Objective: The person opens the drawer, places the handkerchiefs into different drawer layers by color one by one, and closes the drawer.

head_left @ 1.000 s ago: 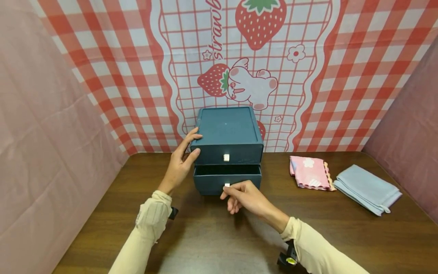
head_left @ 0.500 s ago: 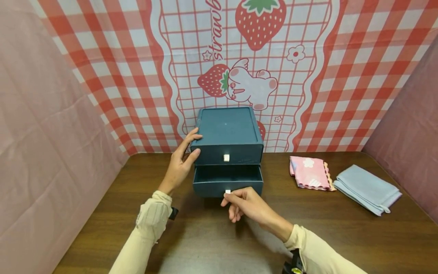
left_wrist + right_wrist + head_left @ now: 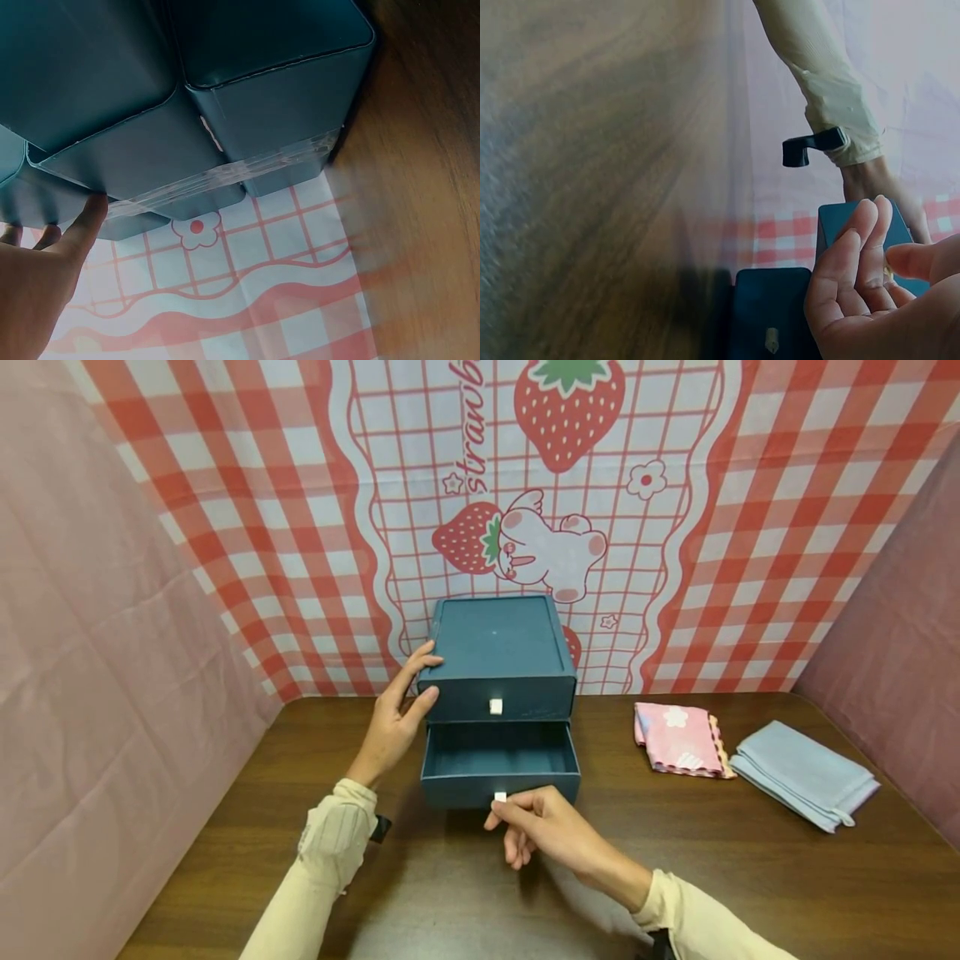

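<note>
A dark teal drawer cabinet [image 3: 495, 639] stands against the back cloth. Below its top drawer [image 3: 457, 699], a second drawer [image 3: 457, 791] is pulled well out, and the part of its inside that shows is bare. My right hand [image 3: 551, 835] pinches that drawer's small white pull tab [image 3: 500, 797] between thumb and forefinger, the other fingers loosely bent. On the cabinet's left side rests my left hand [image 3: 393, 714], fingers extended near the top edge. Another drawer [image 3: 771, 300] with its own tab shows closer to the table in the right wrist view; the pulled-out drawer hides it from the head view.
To the right on the wooden table [image 3: 420, 893] lie a folded pink cloth [image 3: 682, 739] and a folded light blue cloth [image 3: 806, 774]. Behind hangs a red-and-white checked strawberry cloth [image 3: 300, 527]. Clear tape [image 3: 225, 174] runs along the cabinet's side.
My right hand has drawn the second drawer steadily outward toward me, so more of its inside shows. The left hand has stayed on the cabinet's side.
</note>
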A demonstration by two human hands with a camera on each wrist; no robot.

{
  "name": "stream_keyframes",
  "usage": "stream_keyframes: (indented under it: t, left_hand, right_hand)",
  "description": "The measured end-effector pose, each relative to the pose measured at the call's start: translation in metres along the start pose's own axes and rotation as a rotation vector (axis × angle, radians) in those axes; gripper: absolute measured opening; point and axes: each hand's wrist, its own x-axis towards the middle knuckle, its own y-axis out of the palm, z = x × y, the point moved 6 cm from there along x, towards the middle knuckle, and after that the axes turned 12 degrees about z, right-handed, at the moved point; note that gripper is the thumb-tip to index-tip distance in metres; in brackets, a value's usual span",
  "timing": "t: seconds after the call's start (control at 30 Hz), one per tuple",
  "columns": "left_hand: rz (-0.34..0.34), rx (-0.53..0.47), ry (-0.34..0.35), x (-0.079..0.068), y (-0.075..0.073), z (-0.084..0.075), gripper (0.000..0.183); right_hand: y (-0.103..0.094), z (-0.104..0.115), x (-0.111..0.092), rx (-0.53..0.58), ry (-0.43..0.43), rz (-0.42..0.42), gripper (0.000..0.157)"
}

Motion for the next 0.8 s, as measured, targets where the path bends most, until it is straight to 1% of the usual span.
stream_keyframes:
  t: [0.27, 0.4, 0.6, 0.8]
  left_hand:
    - [0.001, 0.000, -0.007, 0.000, 0.000, 0.000, 0.036]
    - [0.000, 0.002, 0.004, 0.000, 0.000, -0.001, 0.037]
    - [0.004, -0.004, 0.018, 0.000, 0.000, 0.000, 0.037]
    - [0.009, 0.012, 0.020, 0.000, 0.000, -0.001, 0.038]
  right_hand:
    - [0.007, -0.003, -0.007, 0.014, -0.010, 0.028, 0.034]
    - [0.012, -0.003, -0.012, 0.026, -0.012, 0.040, 0.034]
    - [0.019, -0.004, -0.022, 0.026, 0.008, 0.044, 0.035]
    - [0.027, -0.007, -0.029, 0.038, -0.003, 0.057, 0.034]
